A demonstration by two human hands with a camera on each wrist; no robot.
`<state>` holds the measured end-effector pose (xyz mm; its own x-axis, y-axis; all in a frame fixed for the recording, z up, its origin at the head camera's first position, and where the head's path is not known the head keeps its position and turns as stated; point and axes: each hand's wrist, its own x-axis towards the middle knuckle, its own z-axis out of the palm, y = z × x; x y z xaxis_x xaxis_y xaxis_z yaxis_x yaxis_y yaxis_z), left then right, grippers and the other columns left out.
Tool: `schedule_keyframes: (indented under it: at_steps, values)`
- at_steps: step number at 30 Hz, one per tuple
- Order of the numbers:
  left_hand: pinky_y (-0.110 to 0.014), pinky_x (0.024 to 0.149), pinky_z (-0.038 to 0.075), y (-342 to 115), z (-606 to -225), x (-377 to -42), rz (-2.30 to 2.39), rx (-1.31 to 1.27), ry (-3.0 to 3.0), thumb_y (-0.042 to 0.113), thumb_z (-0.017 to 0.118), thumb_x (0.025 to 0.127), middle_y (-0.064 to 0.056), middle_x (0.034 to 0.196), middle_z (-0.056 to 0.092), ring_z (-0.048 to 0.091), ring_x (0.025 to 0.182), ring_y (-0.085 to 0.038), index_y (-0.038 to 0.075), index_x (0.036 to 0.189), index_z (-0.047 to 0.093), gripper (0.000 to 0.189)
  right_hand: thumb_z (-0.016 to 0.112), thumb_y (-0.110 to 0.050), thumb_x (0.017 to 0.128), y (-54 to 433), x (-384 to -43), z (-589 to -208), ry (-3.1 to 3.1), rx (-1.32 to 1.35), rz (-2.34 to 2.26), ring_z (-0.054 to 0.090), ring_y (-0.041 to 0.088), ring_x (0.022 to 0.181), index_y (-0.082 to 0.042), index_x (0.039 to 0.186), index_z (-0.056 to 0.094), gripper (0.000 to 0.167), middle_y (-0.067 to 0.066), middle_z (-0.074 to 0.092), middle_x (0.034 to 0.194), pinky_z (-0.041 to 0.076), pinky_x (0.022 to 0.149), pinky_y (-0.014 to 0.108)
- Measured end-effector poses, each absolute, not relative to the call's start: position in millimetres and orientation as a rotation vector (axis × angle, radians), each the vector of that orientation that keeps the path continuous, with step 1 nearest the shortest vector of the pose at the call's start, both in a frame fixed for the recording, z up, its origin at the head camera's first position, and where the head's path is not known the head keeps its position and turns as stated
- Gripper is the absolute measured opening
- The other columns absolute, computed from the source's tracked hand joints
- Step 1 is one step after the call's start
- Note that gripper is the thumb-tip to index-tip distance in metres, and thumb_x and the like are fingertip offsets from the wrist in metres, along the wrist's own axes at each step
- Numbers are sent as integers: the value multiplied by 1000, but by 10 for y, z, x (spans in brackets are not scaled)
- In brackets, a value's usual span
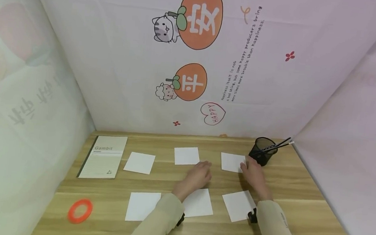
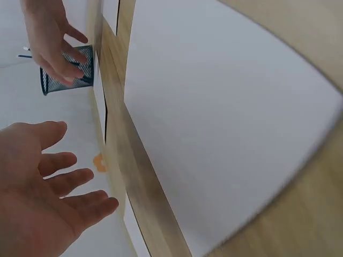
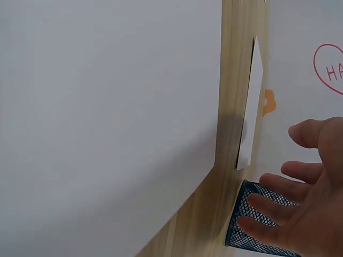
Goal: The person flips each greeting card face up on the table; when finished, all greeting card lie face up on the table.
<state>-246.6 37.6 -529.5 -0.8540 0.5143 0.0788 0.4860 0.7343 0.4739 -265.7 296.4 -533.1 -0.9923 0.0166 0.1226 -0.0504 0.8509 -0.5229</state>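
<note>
Several square white paper sheets lie on the wooden table in two loose rows. My left hand (image 1: 199,176) hovers by the right corner of the back-middle sheet (image 1: 186,156), its fingers loosely bent and holding nothing, as the left wrist view shows. Under the left forearm lies a front sheet (image 1: 200,204), partly covered by the sleeve. My right hand (image 1: 254,172) is at the right edge of the back-right sheet (image 1: 231,162), fingers spread and relaxed in the right wrist view (image 3: 300,198). Another front sheet (image 1: 238,205) sits beside the right cuff.
A black mesh pen holder (image 1: 263,151) with thin sticks stands behind the right hand. On the left are a Gambit notebook (image 1: 104,157), a red-orange ring (image 1: 80,211) and two more sheets, one at the back (image 1: 139,163). Printed cloth walls enclose the table's back and sides.
</note>
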Motion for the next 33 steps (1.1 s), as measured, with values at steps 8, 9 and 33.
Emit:
schedule_keyframes:
  at_steps: [8,9,33]
  values:
    - [-38,110,37,651,-5349,-2550,789,732,2916,22,64,93,-15,141,49,45,131,-30,1,140,45,54,48,-18,97,2954,-2707,-5336,-2953,-12,814,43,56,118,15,137,37,53,40,41,133,36,100,64]
    - [-37,109,37,688,-5362,-2561,772,729,2922,23,65,92,-15,141,49,46,130,-30,1,140,46,55,48,-18,98,2953,-2714,-5343,-2960,-24,808,42,56,118,15,137,37,53,40,41,133,36,100,64]
    - [-49,110,34,1047,-5525,-2639,546,690,2945,35,67,90,-7,146,45,36,136,-37,11,141,48,59,50,-21,96,2882,-2802,-5508,-3007,-133,690,41,55,119,12,135,43,51,36,46,133,37,96,67]
